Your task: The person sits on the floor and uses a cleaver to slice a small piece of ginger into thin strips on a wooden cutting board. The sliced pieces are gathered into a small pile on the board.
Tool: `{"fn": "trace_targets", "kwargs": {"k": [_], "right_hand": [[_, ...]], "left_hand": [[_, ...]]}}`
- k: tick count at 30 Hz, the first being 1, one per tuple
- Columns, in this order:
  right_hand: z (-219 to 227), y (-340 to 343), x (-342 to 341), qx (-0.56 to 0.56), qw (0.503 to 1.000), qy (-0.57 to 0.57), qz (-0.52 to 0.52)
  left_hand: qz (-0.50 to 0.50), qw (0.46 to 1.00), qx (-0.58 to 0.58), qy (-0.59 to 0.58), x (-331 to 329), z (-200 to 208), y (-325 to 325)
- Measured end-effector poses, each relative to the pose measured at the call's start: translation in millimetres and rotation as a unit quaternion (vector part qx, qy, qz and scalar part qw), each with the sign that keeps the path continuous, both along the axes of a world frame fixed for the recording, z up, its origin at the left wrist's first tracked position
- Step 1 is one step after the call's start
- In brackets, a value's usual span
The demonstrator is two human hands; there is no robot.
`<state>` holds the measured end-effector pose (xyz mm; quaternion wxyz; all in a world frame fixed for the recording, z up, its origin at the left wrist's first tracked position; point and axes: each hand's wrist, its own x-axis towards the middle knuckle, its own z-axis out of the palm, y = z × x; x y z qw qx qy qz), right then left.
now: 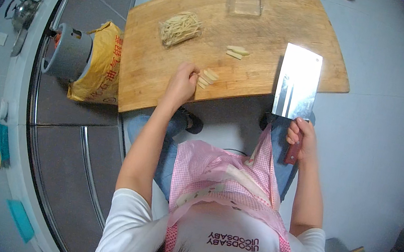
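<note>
My right hand [302, 137] grips the dark red handle of a cleaver [297, 83]. Its broad shiny blade points away from me, held past the right part of the board's near edge. On the wooden cutting board [269, 76], the curled fingers of my left hand [184, 83] are at a small group of pale yellow slices [208, 78]. Whether anything is between those fingers is hidden. A few more pale pieces [235, 52] lie farther in. Thin pale strips [181, 29] are heaped in a clear container at the board's left.
A clear plastic tray [246, 4] sits at the board's far side. Left of the board stand a yellow sack [99, 63] and a grey cylinder-shaped thing [69, 53], beside dark cabinets [74, 153]. A pink checked apron [226, 175] covers my lap, below the board's near edge.
</note>
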<state>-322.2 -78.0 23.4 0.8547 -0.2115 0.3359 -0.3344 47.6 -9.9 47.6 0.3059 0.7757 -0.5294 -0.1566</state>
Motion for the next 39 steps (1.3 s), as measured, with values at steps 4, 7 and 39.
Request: {"fn": "trace_targets", "kwargs": {"k": [4,7,39], "right_hand": [[-3.2,-0.8,-1.6,0.001,1.0,-0.002,-0.002],[-4.3,-1.3,-2.6,0.002,1.0,0.003,-0.002],[-3.0,-0.5,-1.0,0.0,0.999,0.037,-0.007]], "left_hand": [[0.034,0.999,0.002,-0.032,-11.5,-0.3,20.2],[0.036,0.998,0.018,-0.045,-17.9,-11.1,29.6],[0.068,0.996,-0.026,0.046,-17.3,-26.8,25.8]]}}
